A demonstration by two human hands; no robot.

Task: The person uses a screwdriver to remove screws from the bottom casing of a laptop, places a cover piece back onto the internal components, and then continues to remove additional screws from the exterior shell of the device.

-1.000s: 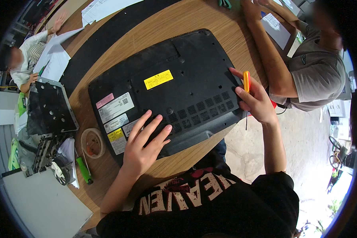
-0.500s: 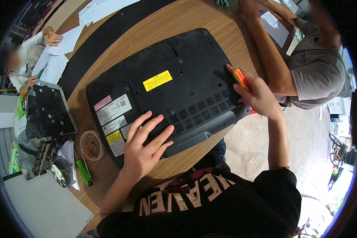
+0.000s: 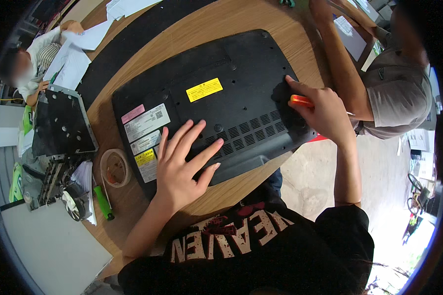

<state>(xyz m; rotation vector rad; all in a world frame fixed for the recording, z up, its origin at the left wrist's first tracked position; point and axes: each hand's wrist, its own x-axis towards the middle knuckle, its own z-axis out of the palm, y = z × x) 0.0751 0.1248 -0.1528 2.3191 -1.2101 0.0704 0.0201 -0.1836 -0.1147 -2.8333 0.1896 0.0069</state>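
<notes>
A black laptop [image 3: 251, 101] lies underside up on the wooden table, with its vent slots, screw holes and several stickers showing. My left hand [image 3: 179, 172] rests on its near left part, fingers spread and holding nothing. At the right end of the laptop, my right hand [image 3: 325, 115] is closed around a screwdriver with an orange handle [image 3: 301, 101]. Its thin shaft seems to stick out behind the hand, pointing away from the laptop. The right index finger reaches to the laptop's right edge.
Left of the laptop stand a round clear tub [image 3: 115, 168] with small bits in it, a green-handled screwdriver [image 3: 103, 202] and a dark metal panel [image 3: 64, 123] with machine parts. Papers [image 3: 74, 64] lie far left beside one person; another person's arm [image 3: 342, 64] rests at right.
My right hand has turned, swinging the screwdriver from upright over the laptop to lying across the palm. My left hand stays on the laptop, its thumb shifted slightly. The view has moved a little.
</notes>
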